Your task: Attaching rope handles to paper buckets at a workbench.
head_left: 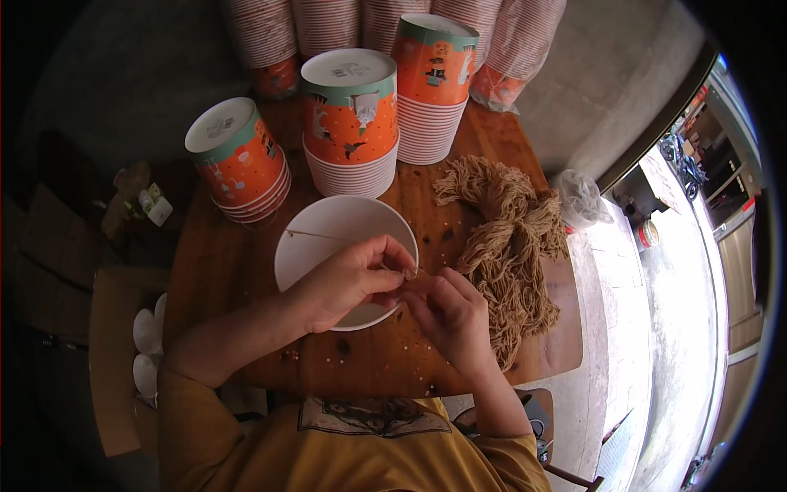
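Observation:
A white paper bucket [334, 215] stands with its mouth up on the table in front of me. A thin brown string [316, 235] runs from the left side of its wall across the mouth toward my fingers. My left hand [354, 279] reaches over the bucket, thumb and fingers pinched on the string's end at the right rim. Close beside it, my right hand [452, 313] is closed in a pinch at the same spot, just outside the rim. The fingers hide most of the string there. A thick bundle of brown strings [512, 246] lies right of the bucket.
Behind stand upside-down stacks of orange paper buckets, a short one [238, 160], a middle one [352, 123] and a tall one [434, 74]. Wrapped stacks [328, 29] line the wall. A cardboard box [115, 361] with white buckets sits left of the wooden table [221, 320].

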The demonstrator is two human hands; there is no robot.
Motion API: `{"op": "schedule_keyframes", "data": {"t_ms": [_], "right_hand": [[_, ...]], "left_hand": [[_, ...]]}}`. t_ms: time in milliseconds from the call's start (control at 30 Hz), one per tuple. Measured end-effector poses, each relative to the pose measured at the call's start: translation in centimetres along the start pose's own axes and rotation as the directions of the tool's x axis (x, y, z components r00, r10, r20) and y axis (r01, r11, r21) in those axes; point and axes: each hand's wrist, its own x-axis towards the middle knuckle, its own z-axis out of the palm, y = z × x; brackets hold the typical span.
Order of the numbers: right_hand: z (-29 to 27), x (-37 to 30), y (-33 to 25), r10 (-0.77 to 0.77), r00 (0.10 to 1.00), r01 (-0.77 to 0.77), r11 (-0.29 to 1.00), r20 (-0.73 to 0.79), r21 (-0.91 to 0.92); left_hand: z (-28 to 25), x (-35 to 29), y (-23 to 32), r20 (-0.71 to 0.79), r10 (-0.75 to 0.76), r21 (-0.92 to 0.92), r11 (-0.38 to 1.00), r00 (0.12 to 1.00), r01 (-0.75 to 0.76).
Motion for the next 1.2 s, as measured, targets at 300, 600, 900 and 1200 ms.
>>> {"op": "schedule_keyframes", "data": {"t_ms": [300,600,900,1200], "right_hand": [[-0.5,0.2,0.4,-0.063,0.994,0.064,0.998,0.085,-0.019],[-1.0,0.6,0.0,-0.130,0.984,0.140,0.987,0.120,-0.083],[-0.6,-0.2,1.8,0.334,0.937,-0.339,0.790,0.107,0.511],[-0.6,0.6,-0.4,0.147,0.986,-0.156,0.979,0.076,0.128]], "left_hand": [[0.4,-0.3,0.6,-0.136,-0.074,0.036,0.996,0.988,0.079],[0.7,-0.7,0.7,-0.075,0.031,0.230,0.973,0.997,-0.013],[0.2,-0.9,-0.1,-0.118,0.047,0.134,0.990,0.992,-0.031],[1.9,-1.7,-0.2,-0.050,0.375,0.524,0.799,0.926,-0.295]]}}
